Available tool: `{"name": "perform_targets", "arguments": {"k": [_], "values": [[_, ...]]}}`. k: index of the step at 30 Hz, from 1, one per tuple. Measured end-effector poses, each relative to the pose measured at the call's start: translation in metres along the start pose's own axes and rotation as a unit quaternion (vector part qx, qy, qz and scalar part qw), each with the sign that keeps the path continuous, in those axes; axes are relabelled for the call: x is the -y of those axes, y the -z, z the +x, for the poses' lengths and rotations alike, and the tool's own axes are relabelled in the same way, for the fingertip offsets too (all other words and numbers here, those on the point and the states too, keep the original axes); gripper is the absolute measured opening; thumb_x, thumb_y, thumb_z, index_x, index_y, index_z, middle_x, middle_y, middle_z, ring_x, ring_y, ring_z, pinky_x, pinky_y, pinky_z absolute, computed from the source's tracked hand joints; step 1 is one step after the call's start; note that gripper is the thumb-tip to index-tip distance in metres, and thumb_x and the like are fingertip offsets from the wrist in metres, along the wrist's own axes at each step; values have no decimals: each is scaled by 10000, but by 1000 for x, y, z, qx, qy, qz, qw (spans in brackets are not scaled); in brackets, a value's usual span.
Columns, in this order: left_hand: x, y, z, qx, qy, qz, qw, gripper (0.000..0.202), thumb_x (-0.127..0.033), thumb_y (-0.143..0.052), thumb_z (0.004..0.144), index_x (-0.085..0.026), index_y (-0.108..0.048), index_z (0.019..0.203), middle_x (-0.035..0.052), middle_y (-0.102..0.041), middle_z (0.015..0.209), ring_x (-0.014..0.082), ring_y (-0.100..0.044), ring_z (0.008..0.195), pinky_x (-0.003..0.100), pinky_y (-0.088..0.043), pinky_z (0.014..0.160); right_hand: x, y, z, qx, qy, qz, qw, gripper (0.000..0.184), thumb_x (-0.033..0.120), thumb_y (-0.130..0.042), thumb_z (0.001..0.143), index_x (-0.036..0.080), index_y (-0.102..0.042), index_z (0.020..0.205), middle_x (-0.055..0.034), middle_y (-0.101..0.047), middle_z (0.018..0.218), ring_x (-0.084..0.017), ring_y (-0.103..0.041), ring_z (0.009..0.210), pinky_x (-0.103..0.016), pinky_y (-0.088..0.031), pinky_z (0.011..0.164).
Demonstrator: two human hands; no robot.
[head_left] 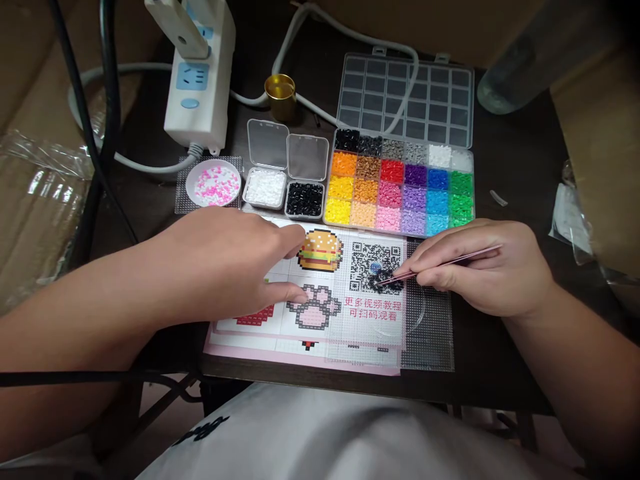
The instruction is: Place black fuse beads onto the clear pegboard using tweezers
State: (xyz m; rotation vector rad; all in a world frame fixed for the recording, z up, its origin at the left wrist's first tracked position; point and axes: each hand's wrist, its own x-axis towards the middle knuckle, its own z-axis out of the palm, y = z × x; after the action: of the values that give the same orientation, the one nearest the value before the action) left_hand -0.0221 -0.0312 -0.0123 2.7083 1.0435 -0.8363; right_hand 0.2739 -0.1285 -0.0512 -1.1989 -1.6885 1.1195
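My right hand [470,263] pinches a pair of pink tweezers [450,261], their tips down among small black beads [387,283] on a clear pegboard [430,333]. The pegboard lies partly over a printed pattern sheet [285,267] with a QR code, a burger and a pink paw. My left hand [250,260] rests over the sheet's left part, thumb and forefinger apart near the paw and burger pictures, with nothing seen between them. Its other fingers are hidden beneath it, and it covers part of the sheet.
Behind the sheet stand a sorted bead box [400,180] with its lid open, a small box of white beads [265,188], one of black beads [305,199] and a dish of pink and white beads [214,183]. A power strip [200,100] and a gold cup [281,97] are farther back.
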Motion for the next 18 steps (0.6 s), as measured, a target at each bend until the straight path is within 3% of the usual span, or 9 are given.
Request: {"name": "perform_targets", "arguments": {"k": [4,10,18], "values": [[2,-1,0,3,-7,-1,1000,606,-778,-572,827,-292,-705,1164,108,-773,789,315,-704,704,404,-436,584,1,0,1,-3,9,-6,1000,101,239,-911,843,327,-895,889,-15,-867,855,-203,-841,730,-263,-685,642],[0,4,-3,1,-29,9,1000,554,-701,-507,923,-261,-697,1202,105,-758,794,316,-693,707,398,-414,579,2,-1,2,-2,6,-11,1000,70,264,-916,838,324,-896,866,-17,-862,826,-208,-837,713,-268,-677,608],[0,4,-1,26,1,-4,1000,644,-793,-563,821,-289,-706,1196,112,-750,792,308,-678,693,410,-475,612,2,0,1,2,23,7,1000,160,193,-899,856,338,-897,925,0,-869,867,-179,-847,746,-216,-681,649]]}}
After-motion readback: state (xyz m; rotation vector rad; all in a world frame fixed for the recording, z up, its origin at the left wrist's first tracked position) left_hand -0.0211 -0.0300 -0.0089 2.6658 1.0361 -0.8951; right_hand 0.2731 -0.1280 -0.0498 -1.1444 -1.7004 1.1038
